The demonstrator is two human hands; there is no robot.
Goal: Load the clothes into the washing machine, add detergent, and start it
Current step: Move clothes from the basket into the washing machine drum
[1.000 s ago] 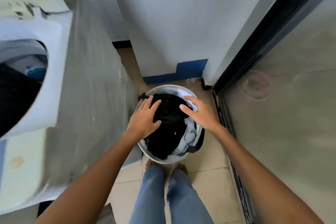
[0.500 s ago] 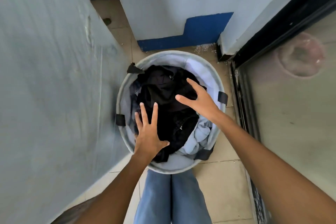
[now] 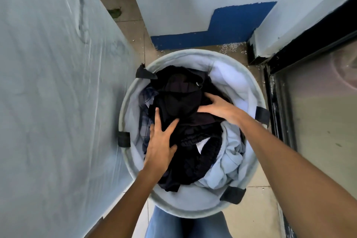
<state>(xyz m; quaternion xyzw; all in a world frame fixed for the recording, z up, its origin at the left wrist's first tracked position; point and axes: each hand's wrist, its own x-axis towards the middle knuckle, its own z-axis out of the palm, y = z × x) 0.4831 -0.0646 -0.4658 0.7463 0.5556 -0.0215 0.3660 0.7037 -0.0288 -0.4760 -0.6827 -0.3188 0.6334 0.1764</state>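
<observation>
In the round fabric laundry basket [image 3: 185, 206] beneath both hands, the black clothes [image 3: 179, 100] lie heaped on top of the load, directly under the fingertips. The left hand [image 3: 160, 141] rests on the near left part of the heap with its fingers [image 3: 157, 117] long and spread, a fold of black cloth rising between two of them and the thumb lying flat on the fabric. The right hand [image 3: 218, 106] comes in from the right, its fingers [image 3: 211, 97] curled down into the black cloth so that the tips are buried, the thumb pressed against the same fold; it grips the black clothes. The two hands stay apart, with the dark bundle between them. Just left of the left fingers a checked garment [image 3: 146, 102] shows against the basket wall. Beyond the right fingers a white garment [image 3: 229, 77] lines the far side, and below the right wrist a light blue garment [image 3: 229, 162] is bunched. Black tabs [image 3: 123, 139] sit around the basket's rim. Left of the left hand stands a pale grey panel [image 3: 58, 102], touching or nearly touching the basket. Past the fingertips a blue painted strip [image 3: 222, 31] runs along the wall base. To the right of the right arm is a glass door [image 3: 318, 121] in a black frame, and the tiled floor [image 3: 249, 218] and blue jeans [image 3: 164, 225] show below the basket.
</observation>
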